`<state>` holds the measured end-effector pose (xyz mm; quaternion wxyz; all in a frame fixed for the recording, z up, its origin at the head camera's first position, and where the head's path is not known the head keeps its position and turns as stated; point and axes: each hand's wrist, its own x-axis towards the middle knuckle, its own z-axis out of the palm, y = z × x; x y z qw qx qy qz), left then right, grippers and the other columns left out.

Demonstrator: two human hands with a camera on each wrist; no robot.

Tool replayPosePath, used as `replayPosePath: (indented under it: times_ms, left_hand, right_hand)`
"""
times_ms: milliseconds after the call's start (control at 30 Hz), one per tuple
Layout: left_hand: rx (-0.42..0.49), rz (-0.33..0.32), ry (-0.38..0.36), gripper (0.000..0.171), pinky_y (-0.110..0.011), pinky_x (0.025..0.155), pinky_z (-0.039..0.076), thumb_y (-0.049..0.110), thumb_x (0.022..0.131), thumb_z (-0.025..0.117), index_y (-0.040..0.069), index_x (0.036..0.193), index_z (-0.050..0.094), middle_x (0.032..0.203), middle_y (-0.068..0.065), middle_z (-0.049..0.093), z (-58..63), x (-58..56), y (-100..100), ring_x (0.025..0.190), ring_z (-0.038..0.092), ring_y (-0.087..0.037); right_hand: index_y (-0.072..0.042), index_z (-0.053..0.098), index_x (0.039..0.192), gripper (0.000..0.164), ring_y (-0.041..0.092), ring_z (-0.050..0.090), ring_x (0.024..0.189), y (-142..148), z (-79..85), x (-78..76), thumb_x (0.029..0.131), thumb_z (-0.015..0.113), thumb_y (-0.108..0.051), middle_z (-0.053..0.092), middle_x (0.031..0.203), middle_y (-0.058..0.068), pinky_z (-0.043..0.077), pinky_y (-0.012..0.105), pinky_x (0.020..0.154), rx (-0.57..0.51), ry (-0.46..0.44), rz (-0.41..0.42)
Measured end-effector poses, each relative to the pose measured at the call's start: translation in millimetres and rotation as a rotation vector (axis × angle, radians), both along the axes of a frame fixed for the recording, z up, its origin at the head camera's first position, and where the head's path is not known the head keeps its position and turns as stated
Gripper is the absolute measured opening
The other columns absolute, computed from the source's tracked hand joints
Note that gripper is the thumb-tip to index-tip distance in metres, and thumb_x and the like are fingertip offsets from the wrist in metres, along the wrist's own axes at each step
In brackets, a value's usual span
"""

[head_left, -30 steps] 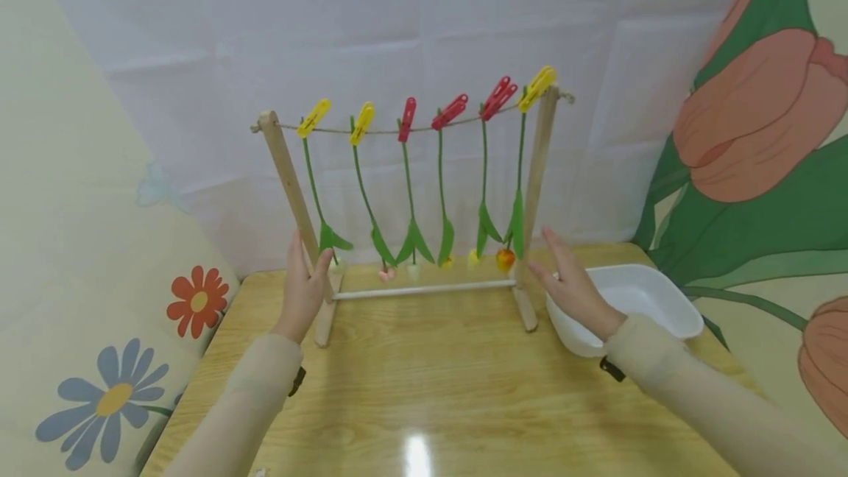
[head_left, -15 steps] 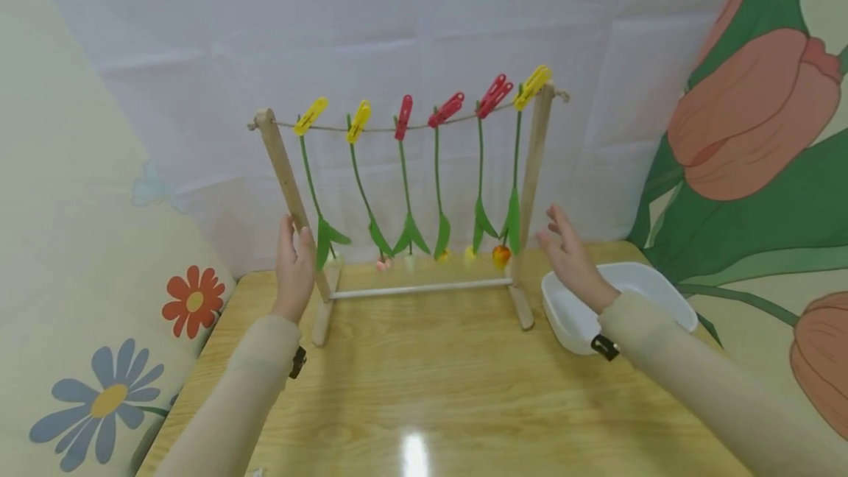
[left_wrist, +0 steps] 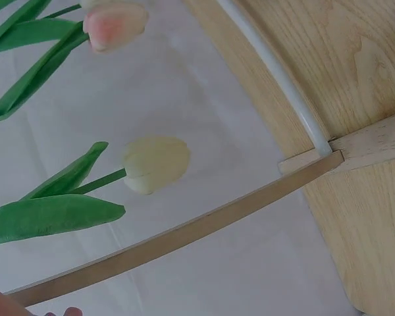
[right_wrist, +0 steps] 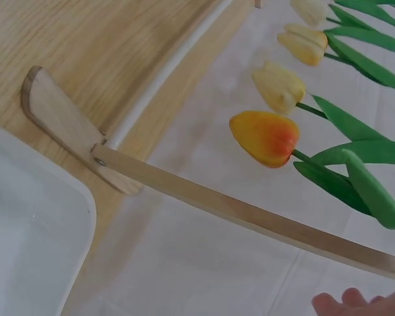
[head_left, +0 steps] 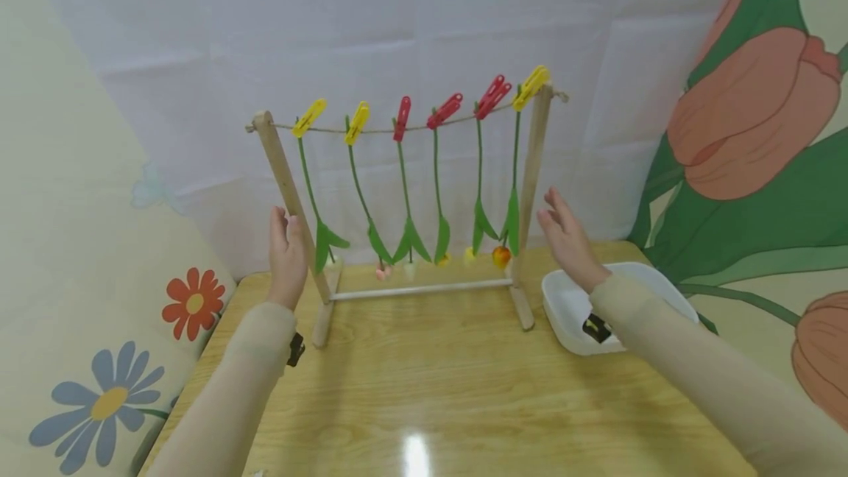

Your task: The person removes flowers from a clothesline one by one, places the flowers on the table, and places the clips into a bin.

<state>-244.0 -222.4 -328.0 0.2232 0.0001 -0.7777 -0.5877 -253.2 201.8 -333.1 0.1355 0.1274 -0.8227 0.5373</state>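
Observation:
Several artificial tulips hang upside down from a cord on a wooden rack (head_left: 538, 146), each stem clipped by a yellow clothespin (head_left: 358, 122) or a red clothespin (head_left: 402, 118). An orange tulip (right_wrist: 266, 137) hangs beside the right post, a cream tulip (left_wrist: 157, 164) beside the left one. My left hand (head_left: 288, 260) is raised next to the left post, fingers extended and holding nothing; whether it touches the wood I cannot tell. Apart from the right post, my right hand (head_left: 571, 243) is held up with straight fingers, also holding nothing.
A white plastic basin (head_left: 652, 289) stands on the wooden table (head_left: 411, 374) at the right, under my right forearm. A white rod (head_left: 424, 290) joins the rack's feet. White cloth (head_left: 371, 28) hangs behind, and flower-painted walls flank the table.
Both hands have moved outward from the rack's posts and risen slightly, with fingers straightening upward. The rack and the hanging tulips stay in place; the view has shifted slightly.

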Motion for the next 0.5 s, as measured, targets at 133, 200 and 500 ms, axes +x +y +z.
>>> replayPosePath:
  times_ms: [133, 200, 500]
  left_hand:
    - [0.023, -0.011, -0.008, 0.065, -0.027, 0.118, 0.006, 0.039, 0.106, 0.026, 0.006, 0.155, -0.003, 0.162, -0.008, 0.002, 2.8, -5.2, 0, 0.147, 0.006, -0.02]
    - [0.027, -0.019, -0.002, 0.065, -0.028, 0.118, 0.006, 0.039, 0.106, 0.025, 0.007, 0.155, -0.003, 0.162, -0.007, 0.001, 3.6, -8.2, -2, 0.147, 0.006, -0.02]
    - [0.009, -0.046, 0.002, 0.065, -0.028, 0.118, 0.005, 0.042, 0.106, 0.023, 0.01, 0.155, -0.004, 0.162, -0.006, 0.005, 4.8, -17.1, -12, 0.147, 0.007, -0.019]
  right_hand:
    - [0.002, 0.011, 0.153, 0.057, 0.044, 0.026, 0.139, 0, 4.2, -7.7, 0.107, 0.036, -0.02, 0.021, 0.155, 0.027, 0.022, 0.052, 0.115, -0.032, 0.011, -0.024]
    - [0.001, 0.012, 0.153, 0.057, 0.042, 0.025, 0.14, -1, 6.3, -11.6, 0.107, 0.035, -0.022, 0.022, 0.155, 0.026, 0.021, 0.051, 0.116, -0.043, 0.023, -0.034]
    - [0.001, 0.017, 0.153, 0.056, 0.037, 0.027, 0.141, -6, 13.8, -31.0, 0.106, 0.037, -0.024, 0.028, 0.153, 0.025, 0.021, 0.045, 0.117, -0.088, 0.076, -0.048]
